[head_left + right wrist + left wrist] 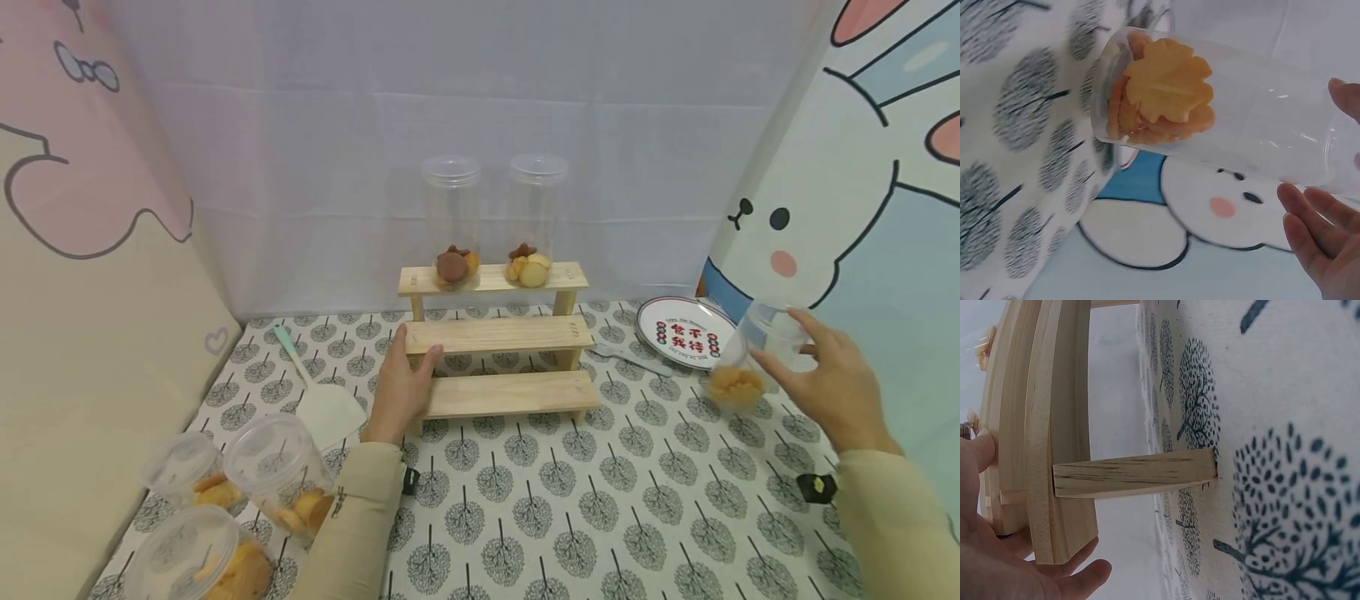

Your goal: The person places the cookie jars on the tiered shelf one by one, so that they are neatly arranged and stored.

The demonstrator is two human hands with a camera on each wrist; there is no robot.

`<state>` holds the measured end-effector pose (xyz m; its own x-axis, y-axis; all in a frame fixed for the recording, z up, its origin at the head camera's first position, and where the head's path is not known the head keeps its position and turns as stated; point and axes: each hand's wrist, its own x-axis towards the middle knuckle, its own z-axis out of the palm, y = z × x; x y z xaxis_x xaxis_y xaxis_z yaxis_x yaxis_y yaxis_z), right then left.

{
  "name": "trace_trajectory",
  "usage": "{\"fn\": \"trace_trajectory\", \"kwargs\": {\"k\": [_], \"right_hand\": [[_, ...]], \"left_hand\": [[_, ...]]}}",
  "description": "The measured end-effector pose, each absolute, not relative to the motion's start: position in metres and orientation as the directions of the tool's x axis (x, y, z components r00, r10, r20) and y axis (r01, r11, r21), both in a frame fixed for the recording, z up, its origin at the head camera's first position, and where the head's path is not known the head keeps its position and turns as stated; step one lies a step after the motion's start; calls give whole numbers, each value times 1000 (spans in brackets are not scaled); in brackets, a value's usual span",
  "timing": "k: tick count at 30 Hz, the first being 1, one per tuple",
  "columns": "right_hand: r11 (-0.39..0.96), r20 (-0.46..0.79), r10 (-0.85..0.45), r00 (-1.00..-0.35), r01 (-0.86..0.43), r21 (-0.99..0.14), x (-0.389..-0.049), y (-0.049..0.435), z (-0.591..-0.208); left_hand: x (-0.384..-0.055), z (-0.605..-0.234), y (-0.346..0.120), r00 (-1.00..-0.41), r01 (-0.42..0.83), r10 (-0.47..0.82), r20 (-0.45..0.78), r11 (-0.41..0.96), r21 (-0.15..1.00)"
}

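Note:
My left hand [401, 387] holds the left end of a three-step wooden rack [498, 335], thumb on the middle step. In the left wrist view, fingers [1088, 575] reach round behind the end of a plank [1066, 544]. Over at the right, my right hand [843, 379] grips a clear plastic jar [776, 329] near its upper end. The jar leans, and flower-shaped cookies [1169, 81] lie at its bottom. Two similar jars, a left one [452, 204] and a right one [537, 204], stand on the rack's top step with a few cookies in each.
Several more cookie jars [273, 454] stand at the front left, beside a spatula [330, 412] with a green handle. A white plate [648, 312] with red lettering lies at the back right, and a fork [630, 357] lies between it and the rack. Printed curtains [892, 275] border the table.

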<state>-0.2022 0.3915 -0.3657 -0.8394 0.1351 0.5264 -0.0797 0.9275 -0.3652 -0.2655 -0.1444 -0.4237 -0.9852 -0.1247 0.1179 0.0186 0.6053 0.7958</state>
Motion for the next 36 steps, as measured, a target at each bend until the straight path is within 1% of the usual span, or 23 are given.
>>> {"fn": "trace_trajectory", "kwargs": {"k": [7, 10, 14, 18, 25, 31, 36], "right_hand": [[919, 616, 53, -786, -202, -337, -213, 354, -336], [899, 604, 27, -796, -245, -362, -218, 332, -320], [852, 559, -9, -829, -299, -429, -226, 302, -301], [820, 573, -85, -815, -384, -425, -237, 273, -288], [770, 617, -193, -763, -508, -387, -257, 228, -280], [716, 667, -258, -698, -602, -353, -274, 195, -279], [679, 669, -288, -685, -639, -362, -285, 175, -280]], "left_hand": [[-264, -423, -145, -986, 14, -124, 111, 601, 799], [-264, -422, -145, -986, 11, -127, 109, 600, 800], [-264, -422, -146, -986, 9, -128, 106, 597, 802], [-264, -423, -146, -987, 11, -123, 105, 595, 803], [-265, -424, -147, -987, 17, -118, 109, 599, 801], [-265, -424, -146, -986, 17, -123, 111, 590, 807], [-265, -425, -146, -986, 28, -114, 118, 591, 806]]}}
